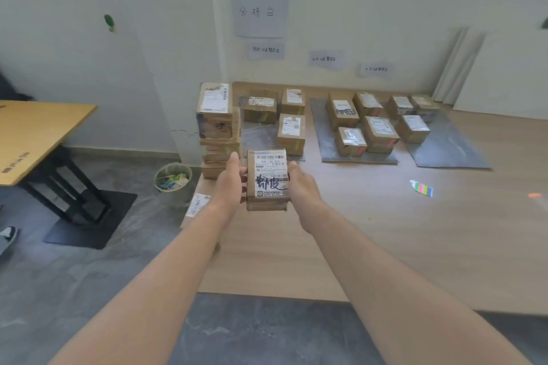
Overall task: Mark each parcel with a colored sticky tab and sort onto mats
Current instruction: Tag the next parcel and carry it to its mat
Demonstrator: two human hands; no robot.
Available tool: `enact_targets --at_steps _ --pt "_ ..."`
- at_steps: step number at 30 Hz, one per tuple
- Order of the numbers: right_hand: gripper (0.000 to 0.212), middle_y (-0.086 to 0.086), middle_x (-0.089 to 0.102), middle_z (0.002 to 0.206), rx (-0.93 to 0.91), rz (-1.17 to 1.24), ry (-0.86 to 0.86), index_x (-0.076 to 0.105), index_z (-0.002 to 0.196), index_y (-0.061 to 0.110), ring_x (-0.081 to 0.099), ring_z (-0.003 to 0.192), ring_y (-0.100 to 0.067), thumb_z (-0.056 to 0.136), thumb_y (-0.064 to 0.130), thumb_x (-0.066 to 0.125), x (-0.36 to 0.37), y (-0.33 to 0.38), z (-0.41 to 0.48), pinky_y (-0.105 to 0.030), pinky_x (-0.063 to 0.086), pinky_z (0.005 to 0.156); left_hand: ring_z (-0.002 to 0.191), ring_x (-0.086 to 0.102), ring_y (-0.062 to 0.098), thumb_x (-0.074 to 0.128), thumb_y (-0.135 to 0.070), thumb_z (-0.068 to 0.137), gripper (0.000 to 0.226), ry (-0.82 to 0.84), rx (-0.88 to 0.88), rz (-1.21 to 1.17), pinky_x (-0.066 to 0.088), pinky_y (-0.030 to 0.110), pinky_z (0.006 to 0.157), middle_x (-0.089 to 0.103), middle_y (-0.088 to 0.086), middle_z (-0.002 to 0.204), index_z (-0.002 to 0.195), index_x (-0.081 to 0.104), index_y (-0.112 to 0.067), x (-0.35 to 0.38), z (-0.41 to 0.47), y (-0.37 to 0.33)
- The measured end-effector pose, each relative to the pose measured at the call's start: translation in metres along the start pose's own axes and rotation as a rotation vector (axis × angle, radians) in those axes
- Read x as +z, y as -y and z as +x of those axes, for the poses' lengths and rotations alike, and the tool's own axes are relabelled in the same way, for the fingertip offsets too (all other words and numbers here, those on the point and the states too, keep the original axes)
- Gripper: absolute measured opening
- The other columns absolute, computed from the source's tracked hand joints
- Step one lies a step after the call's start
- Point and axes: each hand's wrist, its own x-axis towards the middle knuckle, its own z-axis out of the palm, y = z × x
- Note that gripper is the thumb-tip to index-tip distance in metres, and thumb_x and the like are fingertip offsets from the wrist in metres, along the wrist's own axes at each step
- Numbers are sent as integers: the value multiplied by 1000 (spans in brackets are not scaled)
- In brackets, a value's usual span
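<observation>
Both arms reach out in front of me, and my left hand (pixel 229 187) and right hand (pixel 302 190) hold a small brown parcel (pixel 268 179) between them. My fingers curl round its two sides, and its white label faces me. Behind the parcel lie grey mats (pixel 444 151) with more boxes (pixel 379 133) on them, right of it lie the coloured sticky tabs (pixel 421 187), and left of it stands a stack of boxes (pixel 216 124).

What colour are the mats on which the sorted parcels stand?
Dark grey mats, with a faint marbled look; the head view, the only one, shows them.
</observation>
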Motion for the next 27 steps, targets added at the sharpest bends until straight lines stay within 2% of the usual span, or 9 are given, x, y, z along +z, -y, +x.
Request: enact_targets --at_steps 3,7,13,17,21,23,25,27 --pt "49 -1 76 109 49 57 -5 72 115 21 68 92 -17 106 48 32 -48 -7 6 -29 43 66 90 69 24 20 -59 103 68 20 1 1 51 39 88 77 0 80 94 73 -18 45 -10 0" --pt "47 3 75 105 63 87 -20 72 113 23 64 82 -8 109 42 29 -111 -20 22 -23 34 58 90 69 24 20 -60 102 69 64 -10 11 52 43 93 77 -1 77 91 74 -19 102 -19 -2" --pt "50 2 77 103 99 147 -79 74 111 20 67 85 -13 109 42 29 -170 -34 49 -25 38 60 87 67 22 18 -55 105 66 131 -20 54 51 35 81 75 2 85 88 71 -21 173 -9 1" --pt "49 2 77 102 116 181 -128 74 110 20 68 83 -11 110 41 29 -201 -46 74 -22 39 60 85 67 20 18 -54 105 64 183 -46 90 52 38 86 74 1 85 87 71 -23 214 14 8" --pt "52 1 78 101 167 210 -170 75 108 18 71 99 -23 107 43 30 -221 -58 104 -28 49 72 83 66 19 18 -53 105 63 234 -78 104 52 35 80 73 3 88 92 70 -20 249 44 21" --pt "53 1 79 101 189 229 -197 76 106 18 71 103 -24 106 44 30 -231 -64 120 -31 49 77 80 65 17 19 -51 106 60 257 -87 119 52 33 76 71 0 84 89 69 -22 265 59 26" --pt "53 1 79 100 187 240 -212 76 104 18 70 104 -25 105 43 30 -241 -69 137 -31 49 77 80 63 17 20 -50 106 58 278 -100 129 51 35 79 70 -1 84 87 68 -23 281 73 31" --pt "52 -1 79 101 207 245 -238 76 104 16 70 106 -25 104 41 31 -252 -75 153 -31 49 77 82 63 18 21 -50 106 57 291 -124 148 50 39 89 71 -2 83 86 68 -24 297 86 36"
